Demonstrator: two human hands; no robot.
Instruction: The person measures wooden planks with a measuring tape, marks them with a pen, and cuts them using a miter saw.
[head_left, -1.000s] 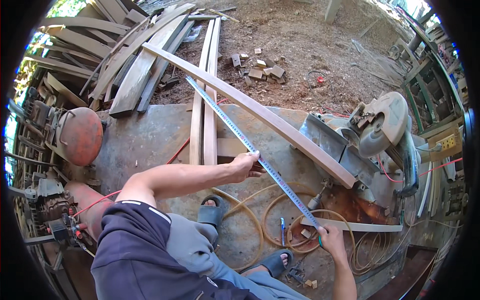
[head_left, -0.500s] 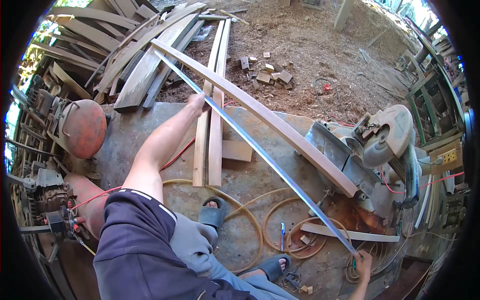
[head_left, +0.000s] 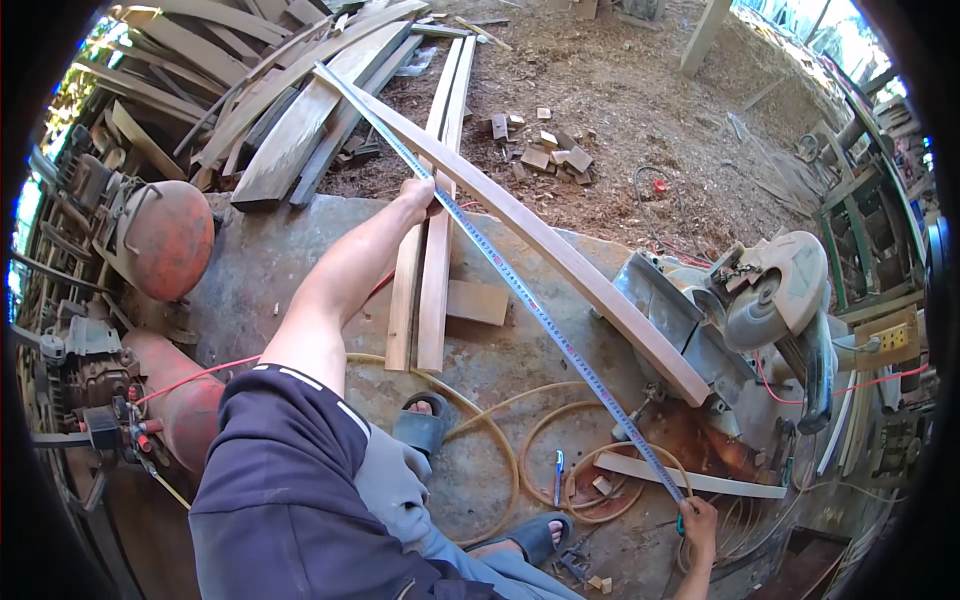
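Observation:
A long steel measuring tape [head_left: 560, 345] stretches slantwise across the view, its marked face up. Its far end meets the far left end of a long, slightly curved wooden board [head_left: 545, 245]; from there tape and board spread apart. My left hand [head_left: 421, 196] is closed on the tape, over two parallel wooden strips [head_left: 433, 280]. At the lower right my right hand [head_left: 700, 526] is closed around the tape's case, of which only a bit of green shows. The board's near end rests at a grey cut-off saw [head_left: 775, 290] with a round blade guard.
Curved planks [head_left: 290, 140] are piled at the far left. Small wood blocks [head_left: 555, 155] lie on the sawdust. A red tank [head_left: 170, 240] stands at left. A yellowish hose [head_left: 515, 440], a blue pen [head_left: 559, 475] and a thin wooden strip [head_left: 690, 474] lie on the floor.
The tape has turned so its markings now show, where it looked plain and shiny before. My right hand has shifted slightly left. The whole view has moved a little.

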